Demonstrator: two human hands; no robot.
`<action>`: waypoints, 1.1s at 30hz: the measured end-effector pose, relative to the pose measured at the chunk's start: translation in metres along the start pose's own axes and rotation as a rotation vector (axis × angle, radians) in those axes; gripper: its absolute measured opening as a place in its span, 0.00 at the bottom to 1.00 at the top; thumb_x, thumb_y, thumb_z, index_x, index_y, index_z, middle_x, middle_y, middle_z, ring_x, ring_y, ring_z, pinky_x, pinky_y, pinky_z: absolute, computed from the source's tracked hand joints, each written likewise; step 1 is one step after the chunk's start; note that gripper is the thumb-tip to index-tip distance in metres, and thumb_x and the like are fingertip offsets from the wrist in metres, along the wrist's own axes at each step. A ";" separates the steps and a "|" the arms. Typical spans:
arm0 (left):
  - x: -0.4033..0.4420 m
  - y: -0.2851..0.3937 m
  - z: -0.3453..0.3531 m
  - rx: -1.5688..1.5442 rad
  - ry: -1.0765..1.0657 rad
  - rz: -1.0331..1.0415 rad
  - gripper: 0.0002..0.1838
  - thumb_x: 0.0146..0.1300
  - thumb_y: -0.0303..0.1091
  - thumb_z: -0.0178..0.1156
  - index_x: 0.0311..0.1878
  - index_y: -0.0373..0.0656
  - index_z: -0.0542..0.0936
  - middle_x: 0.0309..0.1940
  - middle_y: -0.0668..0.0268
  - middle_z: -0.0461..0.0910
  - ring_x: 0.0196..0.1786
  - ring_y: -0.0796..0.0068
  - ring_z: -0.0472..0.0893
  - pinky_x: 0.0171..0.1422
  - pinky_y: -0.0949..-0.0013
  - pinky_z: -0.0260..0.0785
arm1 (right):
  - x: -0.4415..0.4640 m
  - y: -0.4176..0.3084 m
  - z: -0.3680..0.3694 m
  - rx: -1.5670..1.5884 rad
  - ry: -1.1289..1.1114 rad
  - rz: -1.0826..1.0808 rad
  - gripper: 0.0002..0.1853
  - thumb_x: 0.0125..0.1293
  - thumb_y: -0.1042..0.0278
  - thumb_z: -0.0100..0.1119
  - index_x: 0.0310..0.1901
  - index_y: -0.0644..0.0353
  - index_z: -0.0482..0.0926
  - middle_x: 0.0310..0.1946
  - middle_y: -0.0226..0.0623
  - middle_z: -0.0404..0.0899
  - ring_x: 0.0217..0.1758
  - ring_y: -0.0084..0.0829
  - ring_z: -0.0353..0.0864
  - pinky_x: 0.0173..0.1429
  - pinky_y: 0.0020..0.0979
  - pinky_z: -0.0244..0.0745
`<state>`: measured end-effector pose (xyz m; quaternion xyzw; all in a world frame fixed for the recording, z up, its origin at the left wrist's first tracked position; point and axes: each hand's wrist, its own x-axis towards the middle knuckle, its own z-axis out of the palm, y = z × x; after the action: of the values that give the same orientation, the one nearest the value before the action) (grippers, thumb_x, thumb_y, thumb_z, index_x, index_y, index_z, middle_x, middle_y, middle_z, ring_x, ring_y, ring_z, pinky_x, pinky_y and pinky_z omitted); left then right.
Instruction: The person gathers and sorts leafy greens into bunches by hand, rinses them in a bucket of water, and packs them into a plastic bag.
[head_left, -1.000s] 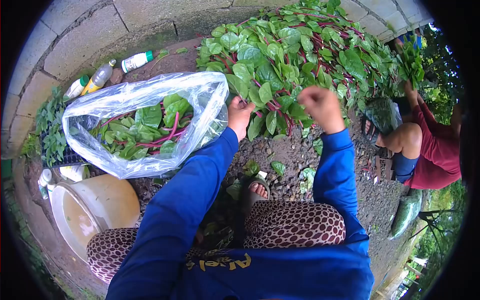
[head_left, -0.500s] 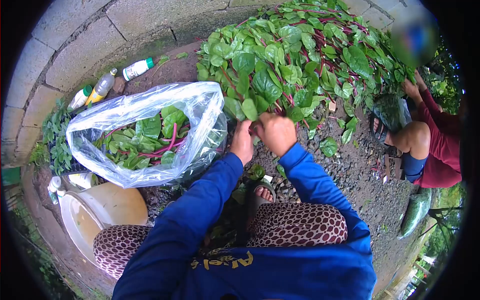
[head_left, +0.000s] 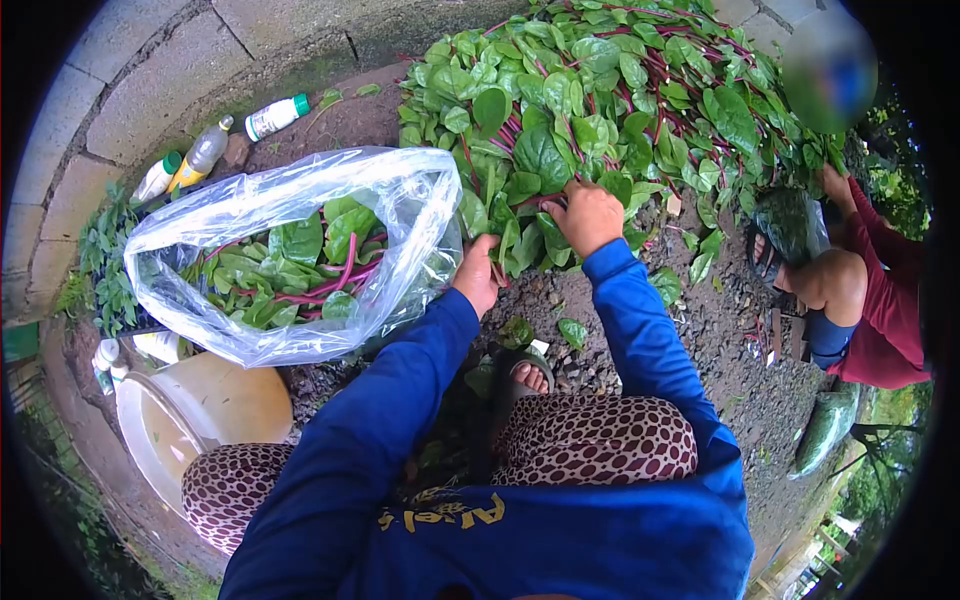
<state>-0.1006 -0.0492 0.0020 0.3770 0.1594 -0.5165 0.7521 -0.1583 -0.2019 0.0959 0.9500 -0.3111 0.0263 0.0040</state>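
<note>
A large heap of Malabar spinach (head_left: 600, 110), with broad green leaves and red-purple stems, lies against the block wall. My left hand (head_left: 477, 276), at the heap's near edge, is closed around the stem ends of a few leafy Malabar spinach sprigs (head_left: 515, 245). To its right, my right hand (head_left: 592, 218) pinches a reddish Malabar spinach stem at the front of the heap; its fingertips are partly hidden by leaves. Left of my hands, a clear plastic bag (head_left: 290, 345) stands wide-mouthed with cut Malabar spinach (head_left: 300, 265) inside.
A round, murky tub (head_left: 245, 400) sits by my left knee. Several bottles, among them a green-capped white one (head_left: 277, 117) and a yellow-bottomed one (head_left: 200, 155), lie near the wall (head_left: 170, 90). At right, another person in a red top (head_left: 890, 310) reaches into the heap beside a filled bag (head_left: 828, 430).
My hands have moved apart. The right one has gone up and right to a stem in the heap, while the left stays low with its sprigs. My view has shifted slightly.
</note>
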 end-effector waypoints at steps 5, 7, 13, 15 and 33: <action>0.009 -0.014 -0.006 0.050 0.013 0.076 0.09 0.63 0.31 0.49 0.44 0.42 0.75 0.36 0.65 0.79 0.35 0.71 0.79 0.35 0.67 0.71 | -0.006 -0.009 0.020 -0.027 0.010 0.023 0.18 0.49 0.50 0.65 0.31 0.57 0.76 0.30 0.40 0.79 0.33 0.40 0.80 0.37 0.37 0.75; 0.014 -0.016 -0.003 0.007 -0.023 0.072 0.10 0.63 0.32 0.49 0.44 0.42 0.75 0.36 0.65 0.79 0.36 0.70 0.79 0.36 0.66 0.72 | -0.009 -0.012 0.017 0.080 0.013 0.035 0.19 0.50 0.51 0.61 0.33 0.60 0.76 0.36 0.46 0.77 0.40 0.42 0.78 0.42 0.39 0.74; 0.023 -0.022 -0.002 -0.063 -0.034 0.097 0.11 0.64 0.32 0.48 0.46 0.40 0.74 0.40 0.64 0.78 0.42 0.69 0.79 0.44 0.64 0.73 | 0.010 0.002 0.008 0.415 -0.132 0.153 0.28 0.53 0.41 0.51 0.36 0.65 0.77 0.39 0.50 0.75 0.46 0.47 0.75 0.50 0.42 0.70; 0.026 -0.025 -0.003 -0.054 -0.032 0.104 0.12 0.64 0.34 0.48 0.46 0.40 0.74 0.40 0.64 0.78 0.43 0.69 0.79 0.47 0.64 0.72 | 0.008 -0.010 0.013 0.146 -0.023 0.138 0.27 0.52 0.43 0.57 0.36 0.64 0.76 0.39 0.47 0.75 0.44 0.43 0.76 0.49 0.39 0.72; 0.020 -0.001 0.005 -0.047 -0.069 -0.086 0.12 0.56 0.34 0.58 0.42 0.43 0.74 0.35 0.65 0.78 0.33 0.70 0.80 0.36 0.66 0.75 | -0.035 -0.007 -0.038 0.651 0.142 -0.109 0.13 0.49 0.64 0.64 0.37 0.59 0.80 0.37 0.41 0.79 0.43 0.42 0.77 0.45 0.38 0.73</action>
<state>-0.0937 -0.0660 -0.0079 0.3340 0.1617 -0.5571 0.7429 -0.1841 -0.1750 0.1319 0.9125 -0.2341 0.1902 -0.2763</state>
